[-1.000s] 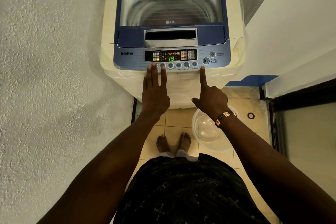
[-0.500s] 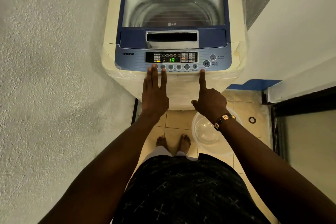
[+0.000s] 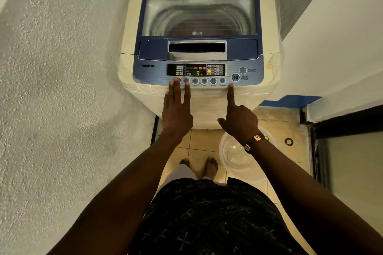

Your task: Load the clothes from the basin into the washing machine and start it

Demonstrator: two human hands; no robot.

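Head view was recorded looking down on a top-loading washing machine [image 3: 199, 51] with its lid [image 3: 199, 12] closed; dark contents were dimly visible through the lid window, but could not be identified. The control panel [image 3: 196, 73] was lit and a green figure 9 was shown on the display [image 3: 198, 73]. The left hand [image 3: 176, 109] was laid flat, fingers straight, with the fingertips [image 3: 176, 82] resting on the leftmost buttons of the lower button row; nothing was held. The right hand [image 3: 238, 118] was noted with the index finger [image 3: 230, 93] extended and the other fingers curled in, the tip placed at the front edge of the panel just below and left of the start/pause button [image 3: 235, 77]; nothing was gripped. A beaded bracelet [image 3: 256, 141] was worn on the right wrist. The clear plastic basin [image 3: 234, 157] was observed on the tiled floor [image 3: 199, 143] beside the person's bare feet [image 3: 210, 166], partly hidden by the right forearm, with no clothes seen in its visible part.
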